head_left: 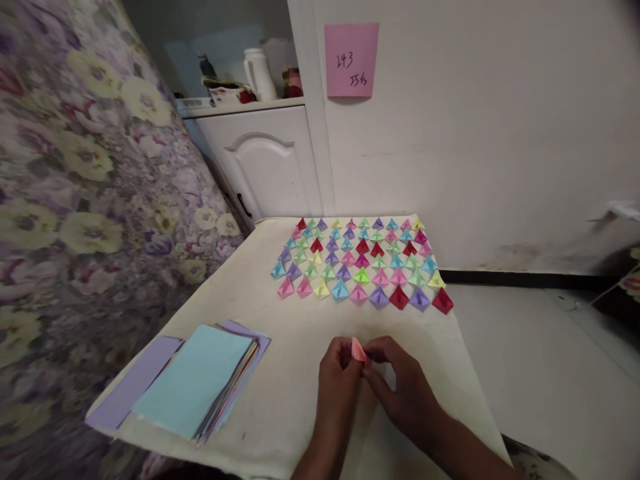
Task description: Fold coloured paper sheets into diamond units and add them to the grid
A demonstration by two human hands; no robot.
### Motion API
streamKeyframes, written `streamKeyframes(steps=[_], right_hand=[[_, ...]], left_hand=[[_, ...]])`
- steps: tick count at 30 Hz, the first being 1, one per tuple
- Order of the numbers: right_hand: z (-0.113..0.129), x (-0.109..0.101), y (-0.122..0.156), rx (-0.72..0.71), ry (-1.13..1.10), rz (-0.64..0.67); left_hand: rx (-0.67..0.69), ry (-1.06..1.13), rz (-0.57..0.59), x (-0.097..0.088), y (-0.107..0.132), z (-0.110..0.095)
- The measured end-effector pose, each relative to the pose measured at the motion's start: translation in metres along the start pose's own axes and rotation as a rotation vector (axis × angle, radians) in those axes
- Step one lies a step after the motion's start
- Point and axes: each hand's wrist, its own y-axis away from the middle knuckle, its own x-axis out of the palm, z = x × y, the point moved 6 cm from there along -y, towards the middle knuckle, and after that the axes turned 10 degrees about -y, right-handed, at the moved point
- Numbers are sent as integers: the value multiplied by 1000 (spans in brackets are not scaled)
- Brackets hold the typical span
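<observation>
Over the near part of the table, my left hand (340, 367) and my right hand (397, 377) meet around a small folded piece of pink paper (358, 349). The fingers of both hands are closed on it, and its lower part is hidden by them. Beyond the hands, several rows of small folded paper boats (361, 275) stand in many colours, among them red, purple, blue, green, yellow and pink. To the left lies a stack of coloured paper (197, 380) with a light blue sheet on top.
A purple paper strip (137, 380) lies beside the stack on the cream-covered table (240, 280). A floral curtain (100, 200) hangs at the left. Behind are a white cabinet (267, 160), a white jug (260, 75) on its shelf, and a pink note (351, 60) on the wall.
</observation>
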Motion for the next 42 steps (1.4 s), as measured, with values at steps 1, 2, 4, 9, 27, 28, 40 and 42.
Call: streamKeyframes(steps=[1,2,4,9,27,28,40,42], right_hand=[[1,1,0,-24,19,5],[1,1,1,-42,40,7],[0,1,1,-49,84,-1],[-6,-2,-1,-15,144,-14],[-7,-9,-5,-63,243,-32],[-7,-9,-6,-56,221,-24],[-11,-15,-10,7,208,9],[-11,-15,-10,0,238,16]], left_hand=[[0,0,-6,-1,0,-1],[-7,6,-10,-1,0,-1],[-40,54,-1,0,0,2],[-92,175,40,9,0,9],[-110,190,80,17,-1,16],[-99,176,76,17,0,15],[308,-417,-101,2,10,-22],[369,-520,-94,3,13,-29]])
